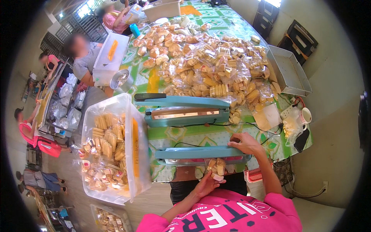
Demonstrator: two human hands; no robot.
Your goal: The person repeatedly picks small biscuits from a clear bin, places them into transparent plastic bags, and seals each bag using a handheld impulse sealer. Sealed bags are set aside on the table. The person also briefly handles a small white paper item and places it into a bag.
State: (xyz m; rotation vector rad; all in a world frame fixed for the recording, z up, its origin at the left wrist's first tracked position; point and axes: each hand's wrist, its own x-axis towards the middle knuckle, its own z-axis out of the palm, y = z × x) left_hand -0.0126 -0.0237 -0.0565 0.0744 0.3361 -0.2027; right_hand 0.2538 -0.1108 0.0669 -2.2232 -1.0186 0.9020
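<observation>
My left hand (206,186) is closed on a clear bag of biscuits (216,168), held at the front edge of the nearer teal heat sealer (185,154). The bag's upper end appears to lie between the sealer's jaws, though the arm hides it. At the sealer's right end, my right hand (244,143) presses down on the arm with curled fingers. Just beyond stands a second teal heat sealer (185,120) with a black handle, its arm slightly raised. A large heap of bagged biscuits (220,65) covers the table behind it.
At left, a clear plastic bin (129,154) holds many filled bags. A metal tray (291,71), white mug (306,116) and dark phone (302,140) are at right. Cords cross the green patterned tablecloth (174,133). A person in stripes (88,58) sits beside another bin (110,58).
</observation>
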